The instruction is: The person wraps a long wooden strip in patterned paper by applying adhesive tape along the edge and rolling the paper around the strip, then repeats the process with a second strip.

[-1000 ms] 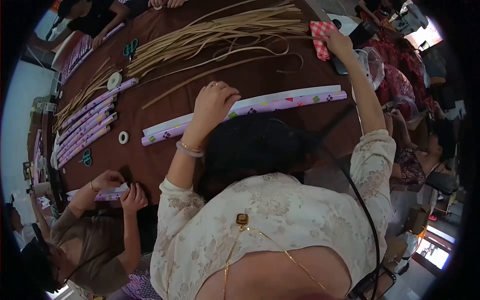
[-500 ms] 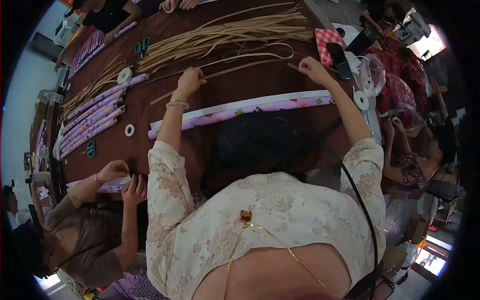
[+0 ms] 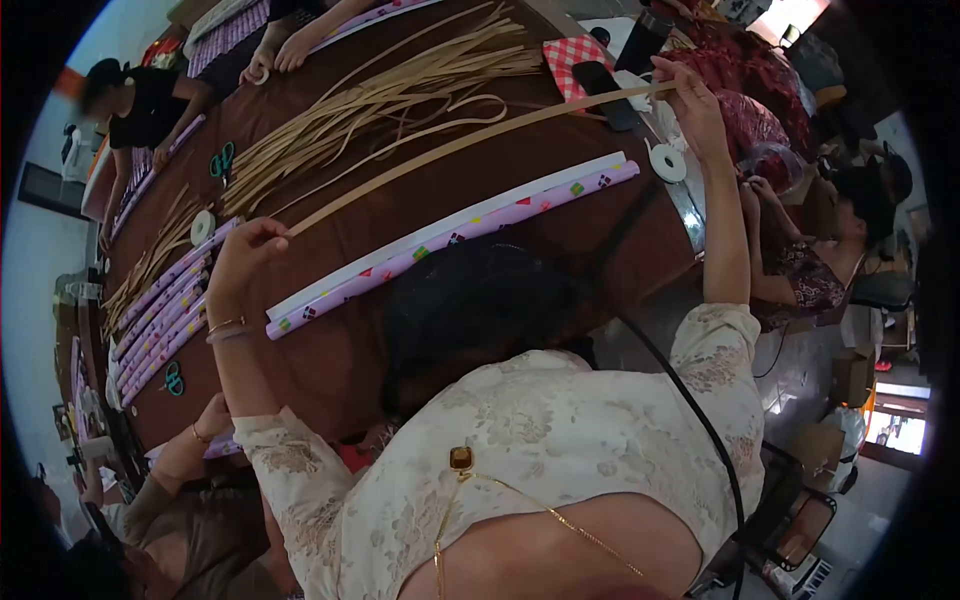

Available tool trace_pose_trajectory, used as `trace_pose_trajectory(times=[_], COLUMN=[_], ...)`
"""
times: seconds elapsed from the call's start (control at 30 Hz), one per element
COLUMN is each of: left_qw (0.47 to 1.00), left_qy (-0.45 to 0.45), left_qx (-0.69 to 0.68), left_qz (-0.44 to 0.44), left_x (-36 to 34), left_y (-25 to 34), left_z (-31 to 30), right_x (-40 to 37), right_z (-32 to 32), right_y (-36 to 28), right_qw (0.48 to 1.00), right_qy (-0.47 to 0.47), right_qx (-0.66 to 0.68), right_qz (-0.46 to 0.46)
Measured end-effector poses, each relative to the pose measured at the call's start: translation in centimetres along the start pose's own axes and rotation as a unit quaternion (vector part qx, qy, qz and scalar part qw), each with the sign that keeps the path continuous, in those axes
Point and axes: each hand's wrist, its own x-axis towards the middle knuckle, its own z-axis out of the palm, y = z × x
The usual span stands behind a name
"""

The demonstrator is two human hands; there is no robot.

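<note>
A long flat tan strip (image 3: pixel 500 126) runs across the table between my two hands, stretched in a slight arc. My left hand (image 3: pixel 243 262) pinches its left end near the wrapped tubes. At the far right, my right hand (image 3: pixel 692 108) is raised and pinches the other end, close to the phone (image 3: pixel 604 96). Below the strip lies a partly rolled sheet (image 3: pixel 400 264) of lilac patterned paper with a white edge, touched by neither hand. Beyond the strip a loose bundle of similar tan strips (image 3: pixel 400 90) is spread out.
Several lilac tubes (image 3: pixel 165 325), tape rolls (image 3: pixel 668 162) and teal scissors (image 3: pixel 174 378) lie on the brown tabletop (image 3: pixel 330 400). A red checked cloth (image 3: pixel 563 70) is beside the phone. Co-workers sit left, right and across. A black cable (image 3: pixel 690 400) hangs by my right arm.
My hands have moved apart, the left toward the lower left and the right up and right. The tan strip is now drawn out between them. The view has turned somewhat.
</note>
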Motion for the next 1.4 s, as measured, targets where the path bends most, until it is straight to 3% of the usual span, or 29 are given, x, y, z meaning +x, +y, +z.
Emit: trace_pose_trajectory(times=[0.13,0.17,0.2,0.23,0.33,0.4,0.47,0.57,0.6,0.67,0.7,0.77,0.87,1.0,1.13,1.23,1.4], left_qw=[0.999,0.998,0.991,0.991,0.978,0.974,0.970,0.973,0.970,0.962,0.949,0.973,0.970,0.924,0.902,0.915,0.917], left_qy=[0.006,0.005,0.003,-0.001,0.022,0.020,0.032,0.026,0.044,0.073,0.092,0.145,0.227,0.312,0.355,0.343,0.295], left_qx=[-0.020,0.056,0.130,0.130,0.172,0.190,0.232,0.190,0.176,0.200,0.176,0.100,0.043,0.114,0.092,0.062,0.081], left_qz=[-0.030,-0.030,-0.032,-0.037,-0.117,-0.119,-0.064,-0.131,-0.163,-0.168,-0.243,-0.151,-0.076,-0.189,-0.230,-0.204,-0.255], left_x=[-1.4,-1.7,-2.1,-2.6,-3.8,-4.5,-5.5,-6.5,-7.0,-7.8,-8.1,-9.1,-10.3,-10.8,-11.0,-11.4,-11.1], left_y=[-0.5,-0.3,-0.3,-0.7,-3.0,-5.8,-9.8,-11.7,-12.4,-11.8,-10.7,-12.4,-15.2,-13.8,-13.3,-15.1,-14.9], left_z=[-1.3,-1.6,-1.8,-2.2,-3.3,-4.4,-5.6,-6.1,-6.2,-5.6,-5.2,-5.0,-4.8,-3.2,-2.1,-2.1,-1.6], right_x=[-1.8,-1.8,-1.8,-2.1,-2.5,-3.2,-3.6,-3.9,-3.8,-3.6,-3.7,-3.7,-3.5,-3.1,-4.0,-3.9,-4.1], right_z=[-1.9,-2.8,-2.6,-2.8,-4.3,-4.2,-5.1,-5.4,-6.4,-7.9,-7.1,-7.3,-6.7,-7.9,-8.3,-8.6,-9.0], right_y=[-0.6,-0.1,0.7,1.4,4.2,5.9,7.8,10.2,11.1,13.2,13.0,13.2,13.1,13.0,13.2,12.6,11.9], right_qw=[0.977,0.954,0.975,0.976,0.972,0.955,0.943,0.943,0.921,0.928,0.928,0.915,0.895,0.862,0.901,0.878,0.865], right_qy=[0.050,0.048,0.067,0.068,0.071,0.077,0.051,0.002,-0.029,-0.031,0.013,-0.031,0.024,0.029,0.033,-0.004,-0.020], right_qx=[-0.207,-0.296,-0.209,-0.208,-0.185,-0.224,-0.268,-0.280,-0.331,-0.321,-0.294,-0.369,-0.373,-0.397,-0.346,-0.402,-0.429], right_qz=[-0.018,-0.007,-0.016,-0.009,0.123,0.179,0.189,0.181,0.205,0.188,0.230,0.162,0.244,0.313,0.259,0.260,0.258])
